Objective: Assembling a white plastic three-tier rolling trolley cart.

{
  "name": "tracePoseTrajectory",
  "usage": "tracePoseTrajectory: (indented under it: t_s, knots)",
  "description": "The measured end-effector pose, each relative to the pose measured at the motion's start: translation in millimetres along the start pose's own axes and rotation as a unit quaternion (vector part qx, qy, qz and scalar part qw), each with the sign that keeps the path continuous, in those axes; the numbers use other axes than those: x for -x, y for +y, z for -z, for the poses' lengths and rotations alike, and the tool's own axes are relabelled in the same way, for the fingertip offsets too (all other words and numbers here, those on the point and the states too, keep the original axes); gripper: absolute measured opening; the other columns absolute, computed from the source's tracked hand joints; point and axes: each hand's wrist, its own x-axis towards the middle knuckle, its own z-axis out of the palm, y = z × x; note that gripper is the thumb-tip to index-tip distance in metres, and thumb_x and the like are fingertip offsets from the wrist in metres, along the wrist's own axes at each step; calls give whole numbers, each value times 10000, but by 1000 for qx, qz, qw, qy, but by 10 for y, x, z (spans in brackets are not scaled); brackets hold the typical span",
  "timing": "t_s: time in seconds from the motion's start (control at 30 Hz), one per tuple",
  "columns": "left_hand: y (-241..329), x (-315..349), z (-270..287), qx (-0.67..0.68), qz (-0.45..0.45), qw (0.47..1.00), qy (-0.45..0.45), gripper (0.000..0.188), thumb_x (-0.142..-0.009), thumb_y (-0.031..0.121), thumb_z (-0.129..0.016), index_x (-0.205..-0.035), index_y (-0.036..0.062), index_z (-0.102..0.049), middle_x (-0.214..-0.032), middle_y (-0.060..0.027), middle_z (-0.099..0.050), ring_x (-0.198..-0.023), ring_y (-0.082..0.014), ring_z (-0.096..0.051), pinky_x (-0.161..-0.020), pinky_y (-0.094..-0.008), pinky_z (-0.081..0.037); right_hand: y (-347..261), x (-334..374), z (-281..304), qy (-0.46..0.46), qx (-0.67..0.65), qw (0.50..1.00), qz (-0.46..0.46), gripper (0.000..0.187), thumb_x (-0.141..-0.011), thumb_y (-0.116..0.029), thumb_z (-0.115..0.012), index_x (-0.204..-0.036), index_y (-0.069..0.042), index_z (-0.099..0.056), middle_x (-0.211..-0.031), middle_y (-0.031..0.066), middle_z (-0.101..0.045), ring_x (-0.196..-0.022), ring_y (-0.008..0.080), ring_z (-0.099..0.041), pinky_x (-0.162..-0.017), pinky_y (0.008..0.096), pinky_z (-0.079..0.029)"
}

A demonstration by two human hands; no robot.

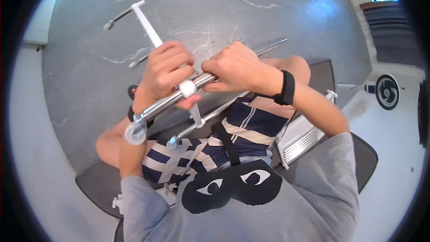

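– What is nearest to you?
– My grey shirt [251, 224], then my striped shorts [251, 125]. Beside my right side lie some silver rods [304, 145], near the dark grey pad [367, 157] under me.

– And above your lap?
– A lower metal tube [224, 108] is there, slanting up to the right, with a small wheel [173, 142] at its near end.

– What do your hands do?
– Both are gripping one upper metal tube [165, 104], which is over my lap and is tilted in the same way. My left hand [166, 69] is closed around it by the white collar [187, 88], the thumb coming out underneath. My right hand [237, 67] is closed on the tube farther up; its fingertips I cannot see well. A pale caster wheel [135, 133] sits at the near end.

– What is farther?
– A white bar [148, 27] goes from behind my left hand toward the far left, above the grey marbled floor [251, 22]. At its far end there is a short metal rod [123, 15] with a wheel. Well apart, on the right, I see a black fan [387, 92].
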Motion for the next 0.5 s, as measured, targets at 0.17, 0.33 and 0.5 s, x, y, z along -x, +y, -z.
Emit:
tracePoseTrajectory:
  t_s: [0.17,0.33,0.5]
  knots:
    - [155,-198,-42,95,-5,994,-46,427,-682,400,-708,-550,109,-424,-509,-27,-374,-414,-224,-396,-424,-322,-289,-19,-12,566,-202,-134,970,10,267,-718,-315,-641,-720,-50,-620,-615,167,-604,-602,376,-613,-559,459,-493]
    - [359,-117,-43,77,25,994,-78,418,-682,372,-706,-549,115,-405,-507,-20,-378,-417,-206,-429,-427,-316,-319,72,-217,562,-383,-239,892,-16,230,-683,-264,-642,-687,-45,-574,-556,106,-535,-611,278,-576,-697,414,-443]
    - [571,-135,74,88,50,991,-85,406,-676,345,-704,-560,112,-392,-562,-32,-381,-474,-205,-460,-431,-316,-362,-25,-416,460,-637,-266,721,-53,295,-707,-363,-619,-552,-124,-544,-500,10,-471,-530,192,-505,-1055,448,-69]
